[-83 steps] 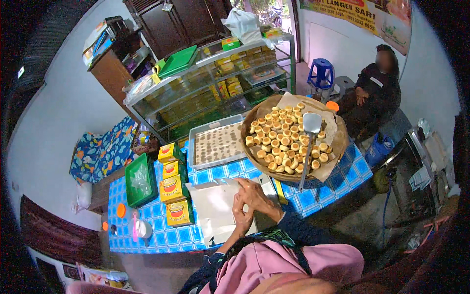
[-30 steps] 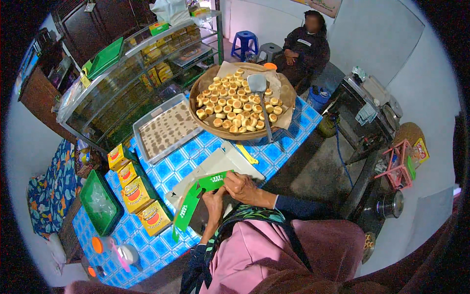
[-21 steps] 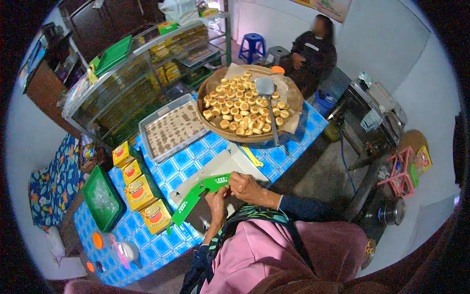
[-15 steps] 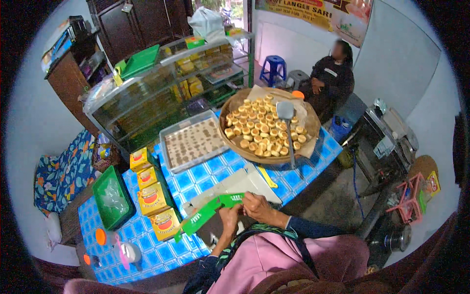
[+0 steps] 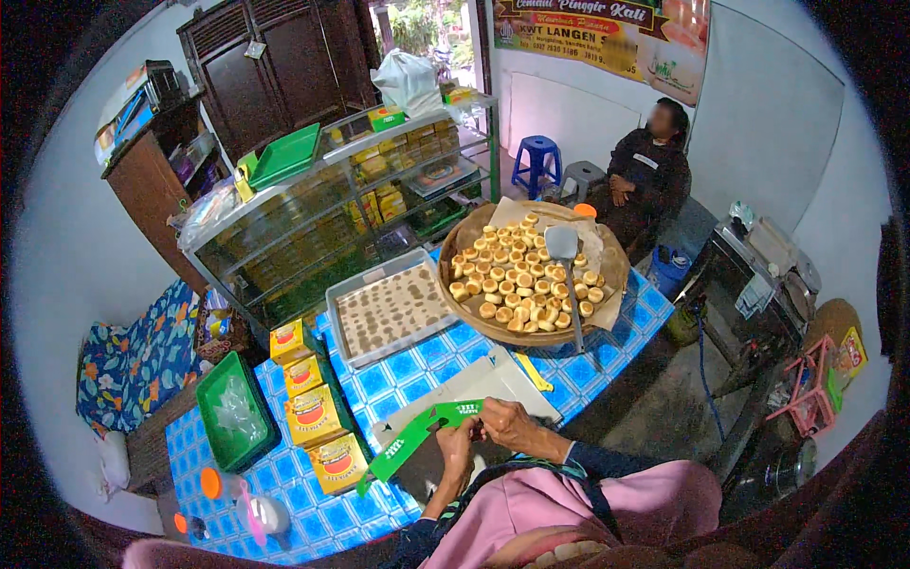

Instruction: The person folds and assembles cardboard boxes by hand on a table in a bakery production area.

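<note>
My left hand (image 5: 455, 451) and my right hand (image 5: 514, 427) are close together at the table's front edge, both closed on a folded green cardboard box blank (image 5: 411, 442). My right hand grips its right end; my left thumb is against it just left of that, with some fingers hidden. Grey-white card (image 5: 493, 375) lies behind it beside a yellow strip-like object (image 5: 533, 372). To the left stands a row of yellow boxes (image 5: 320, 415). Beyond my hands, a round woven tray (image 5: 457, 299) holds many browned round pastries (image 5: 521, 275) on paper, with a long-handled metal spatula (image 5: 561, 243).
The checked table (image 5: 398, 375) also holds a plastic container (image 5: 385, 308), green tray (image 5: 261, 448) and white jar (image 5: 273, 515). Behind stands a glass display rack (image 5: 332, 228). A person (image 5: 635, 171) sits at back right; stools (image 5: 536, 152) and a metal stove unit (image 5: 754, 266) are nearby.
Since the oldest frame, a green printed side of the card has come up between my hands. In the last second the view has tilted, shifting the scene downward; my grip looks similar.
</note>
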`<state>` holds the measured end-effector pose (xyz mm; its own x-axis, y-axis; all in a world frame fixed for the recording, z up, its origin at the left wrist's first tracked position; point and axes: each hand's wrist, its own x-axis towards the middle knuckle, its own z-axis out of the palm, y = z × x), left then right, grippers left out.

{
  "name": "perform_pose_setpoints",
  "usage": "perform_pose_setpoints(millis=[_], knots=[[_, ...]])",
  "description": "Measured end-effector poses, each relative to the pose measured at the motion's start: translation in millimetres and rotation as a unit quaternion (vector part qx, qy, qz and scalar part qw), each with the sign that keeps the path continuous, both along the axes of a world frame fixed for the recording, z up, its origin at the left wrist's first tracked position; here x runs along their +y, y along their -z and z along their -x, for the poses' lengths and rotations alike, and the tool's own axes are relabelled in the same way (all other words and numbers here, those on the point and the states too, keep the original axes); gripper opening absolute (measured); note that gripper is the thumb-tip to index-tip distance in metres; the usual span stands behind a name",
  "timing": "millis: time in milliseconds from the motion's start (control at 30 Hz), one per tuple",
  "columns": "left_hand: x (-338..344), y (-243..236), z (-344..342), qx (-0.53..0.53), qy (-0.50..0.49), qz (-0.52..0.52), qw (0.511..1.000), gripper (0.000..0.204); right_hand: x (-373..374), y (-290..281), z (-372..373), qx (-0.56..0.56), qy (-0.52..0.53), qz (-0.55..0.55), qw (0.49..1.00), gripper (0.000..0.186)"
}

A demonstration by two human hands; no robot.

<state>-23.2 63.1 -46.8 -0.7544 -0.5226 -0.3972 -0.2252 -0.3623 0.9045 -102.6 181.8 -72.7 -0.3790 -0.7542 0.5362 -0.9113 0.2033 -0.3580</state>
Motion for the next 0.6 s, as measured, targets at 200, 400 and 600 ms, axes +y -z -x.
perform_pose_setpoints(millis=[200,400,600], knots=[[-3,14,6,-0.005,-0.032,0.066,0.997,0.010,0,4,-1,0.020,0.008,-0.007,1.000,0.014],[-29,1,1,0.045,-0.031,0.143,0.988,0.011,2,-40,-6,-0.095,0.008,0.144,0.985,0.012],[-51,6,-8,-0.009,0.091,0.197,0.976,0.014,65,31,42,-0.296,0.302,0.180,0.888,0.014]])
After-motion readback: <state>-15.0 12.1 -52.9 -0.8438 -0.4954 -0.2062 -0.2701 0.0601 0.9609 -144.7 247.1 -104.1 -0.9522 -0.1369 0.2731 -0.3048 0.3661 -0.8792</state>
